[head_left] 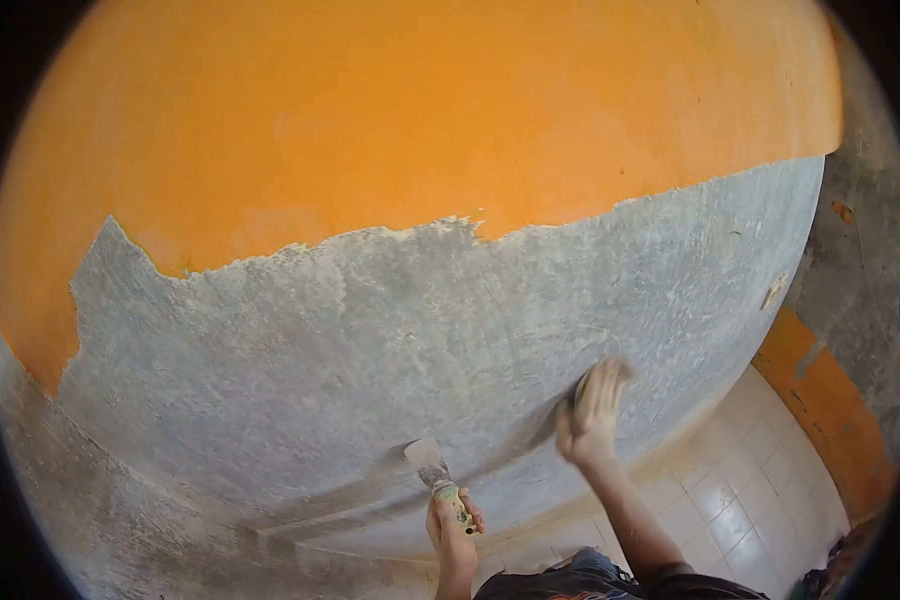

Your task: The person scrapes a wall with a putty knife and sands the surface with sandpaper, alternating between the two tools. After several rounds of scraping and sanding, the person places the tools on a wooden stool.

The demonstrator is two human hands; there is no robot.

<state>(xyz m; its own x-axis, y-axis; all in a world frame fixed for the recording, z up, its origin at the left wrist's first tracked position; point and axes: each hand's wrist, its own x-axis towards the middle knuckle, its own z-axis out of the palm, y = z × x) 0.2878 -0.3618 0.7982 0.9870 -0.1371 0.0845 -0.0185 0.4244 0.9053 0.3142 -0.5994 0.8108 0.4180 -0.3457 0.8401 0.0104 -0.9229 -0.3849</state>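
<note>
My left hand (454, 522) is closed round the light-coloured handle of a scraper (429, 464). The wide blade points up and lies close to the bare grey wall (370, 350). Right of it, my right hand (595, 412) is against the same wall, its fingers stretched upward and slightly blurred. A dark patch shows by its thumb side; whether it is shadow or an object under the palm, I cannot tell. Above, orange paint (420, 120) covers the wall down to a ragged edge.
A tiled floor (735, 500) lies below at the right. Beyond the wall's right edge stands another grey surface (855, 260) with an orange band (830, 400) low on it. A dusty brownish surface (100, 480) is at the lower left.
</note>
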